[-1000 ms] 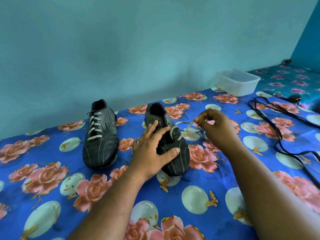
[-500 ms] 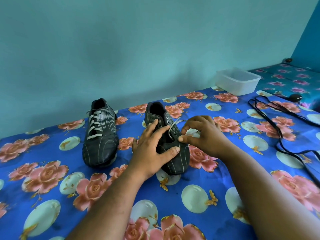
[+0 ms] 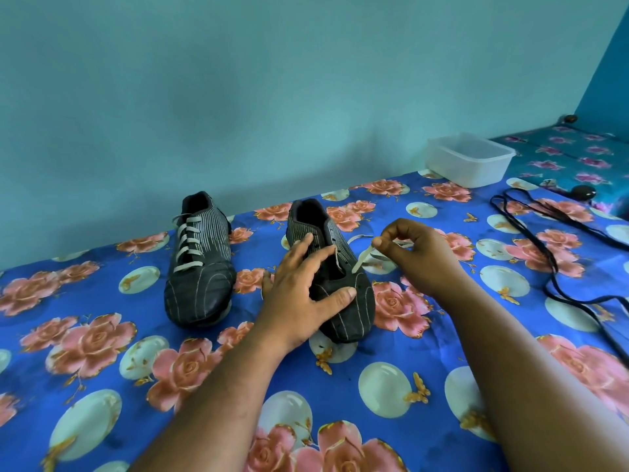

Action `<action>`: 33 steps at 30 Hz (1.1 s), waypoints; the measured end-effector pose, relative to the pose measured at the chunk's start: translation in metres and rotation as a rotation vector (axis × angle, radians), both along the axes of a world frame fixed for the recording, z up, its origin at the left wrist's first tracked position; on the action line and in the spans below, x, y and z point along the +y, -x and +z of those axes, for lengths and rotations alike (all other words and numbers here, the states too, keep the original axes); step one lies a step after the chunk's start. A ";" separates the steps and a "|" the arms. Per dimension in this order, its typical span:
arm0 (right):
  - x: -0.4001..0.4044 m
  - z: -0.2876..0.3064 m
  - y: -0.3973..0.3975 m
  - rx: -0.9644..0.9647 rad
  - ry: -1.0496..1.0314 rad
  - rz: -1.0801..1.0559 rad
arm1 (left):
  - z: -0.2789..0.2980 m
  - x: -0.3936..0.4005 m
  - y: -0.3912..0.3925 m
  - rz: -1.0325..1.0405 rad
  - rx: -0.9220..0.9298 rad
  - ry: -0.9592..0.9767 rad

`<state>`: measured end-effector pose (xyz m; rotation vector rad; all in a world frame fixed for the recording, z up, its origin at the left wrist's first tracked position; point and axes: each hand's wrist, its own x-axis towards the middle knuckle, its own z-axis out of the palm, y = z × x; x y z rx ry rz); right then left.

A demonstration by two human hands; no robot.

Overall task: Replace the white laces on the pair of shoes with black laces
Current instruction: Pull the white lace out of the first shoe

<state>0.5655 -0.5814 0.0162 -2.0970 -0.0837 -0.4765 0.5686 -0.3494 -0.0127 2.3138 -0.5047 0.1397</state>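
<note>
Now left hand (image 3: 299,294) lies spread on the shoe (image 3: 354,311); right hand (image 3: 413,257) pinches its white lace (image 3: 361,259).

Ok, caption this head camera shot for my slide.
Left hand steadies a shoe while right hand pulls its white lace out.

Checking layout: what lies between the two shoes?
Head view: only flowered cloth between the laced shoe and the shoe under the left hand, whose fingers reach partly in.

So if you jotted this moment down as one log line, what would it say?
step: unlacing right shoe | left hand: steadies shoe | right hand: pinches white lace | left shoe: still laced | black laces: untouched
</note>
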 end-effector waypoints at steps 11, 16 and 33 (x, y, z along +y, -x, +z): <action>-0.014 -0.002 -0.009 -0.005 -0.128 -0.399 | -0.001 0.000 0.000 -0.010 -0.006 0.002; -0.003 -0.018 -0.011 0.204 0.385 -0.197 | 0.000 0.000 0.002 -0.022 0.009 0.001; 0.000 -0.018 -0.008 0.305 0.538 -0.298 | 0.003 0.001 0.011 0.111 -0.019 -0.046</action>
